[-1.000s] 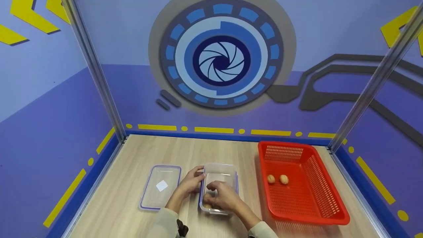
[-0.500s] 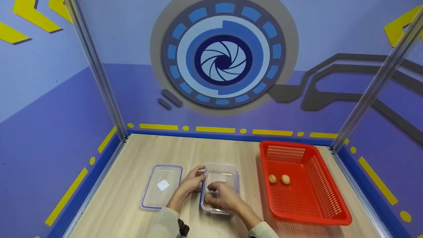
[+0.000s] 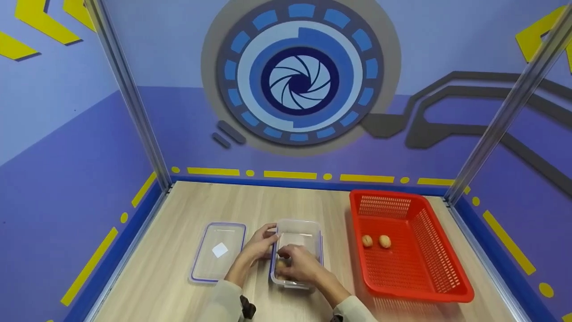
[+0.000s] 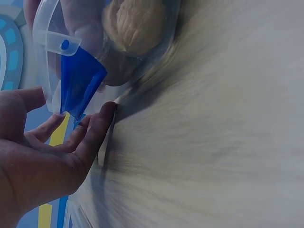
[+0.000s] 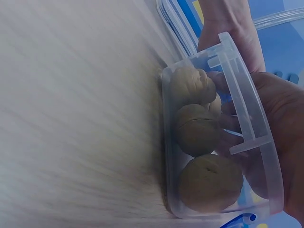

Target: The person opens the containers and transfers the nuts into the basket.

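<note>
"Mid-worktop [image 3: 257,197], what's there?"

"Clear plastic box [image 3: 298,226], long side running away from the person. Left hand [image 3: 258,245] at its left side: thumb up by the rim, fingers loosely extended along the outer wall, next to a blue clip [image 4: 78,78]. Relaxed, unclenched."

"And the right?"

"Right hand [image 3: 304,264] over the rim, inside the box toward its near end. Fingers bent, close among walnuts. Cloudy plastic and the hand itself hide the fingertips; can't tell whether they pinch a walnut or only touch one."

"Where are the walnuts?"

"Three walnuts [image 5: 211,184] lined up along the near end wall, low in the box; the right wrist view shows them best. A further pair of walnuts [image 3: 384,242] in the red basket [image 3: 402,277], right of the box. Those two lie near each other, toward the basket's left wall."

"The lid?"

"Clear lid [image 3: 214,268], violet-blue edging, flat left of the box, well apart from the basket. White square label [image 3: 219,250] on it, set like a diamond."

"Sleeves?"

"Pale sleeves [image 3: 222,302], both arms."
</note>
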Demonstrator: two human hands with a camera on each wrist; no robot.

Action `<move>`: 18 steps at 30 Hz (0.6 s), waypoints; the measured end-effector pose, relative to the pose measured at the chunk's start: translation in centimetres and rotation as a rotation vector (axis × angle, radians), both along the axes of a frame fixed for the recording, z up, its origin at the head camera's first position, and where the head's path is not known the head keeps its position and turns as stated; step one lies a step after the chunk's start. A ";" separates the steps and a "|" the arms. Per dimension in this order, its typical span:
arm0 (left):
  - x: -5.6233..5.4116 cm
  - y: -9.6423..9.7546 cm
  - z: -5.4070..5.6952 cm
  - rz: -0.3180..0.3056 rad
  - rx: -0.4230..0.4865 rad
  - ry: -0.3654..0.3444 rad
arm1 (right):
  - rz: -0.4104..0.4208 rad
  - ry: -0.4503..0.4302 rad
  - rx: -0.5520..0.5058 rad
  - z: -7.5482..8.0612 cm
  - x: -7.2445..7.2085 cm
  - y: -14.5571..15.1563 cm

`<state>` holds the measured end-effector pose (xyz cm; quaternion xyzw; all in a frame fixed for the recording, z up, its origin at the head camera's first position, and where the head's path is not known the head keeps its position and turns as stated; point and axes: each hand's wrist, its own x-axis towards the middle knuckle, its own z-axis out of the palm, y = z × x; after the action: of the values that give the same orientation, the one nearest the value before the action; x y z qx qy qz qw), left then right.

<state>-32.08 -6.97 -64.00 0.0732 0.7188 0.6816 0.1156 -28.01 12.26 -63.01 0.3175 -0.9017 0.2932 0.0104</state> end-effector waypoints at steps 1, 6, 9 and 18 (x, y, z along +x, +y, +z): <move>0.0 0.0 0.0 0.001 0.001 0.002 | -0.001 -0.008 -0.009 0.0 -0.1 0.0; 0.0 0.1 -0.2 0.000 0.004 0.007 | -0.006 -0.045 -0.042 -0.2 -0.3 0.1; 0.0 0.1 -0.2 0.002 0.002 0.018 | -0.010 -0.061 -0.046 -0.3 -0.4 0.1; 0.1 0.0 -0.1 -0.005 0.013 0.021 | 0.004 -0.062 -0.054 -0.2 -0.3 0.1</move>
<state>-32.01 -6.94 -64.13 0.0827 0.7154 0.6851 0.1095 -28.34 12.37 -63.23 0.3098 -0.8927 0.3271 -0.0094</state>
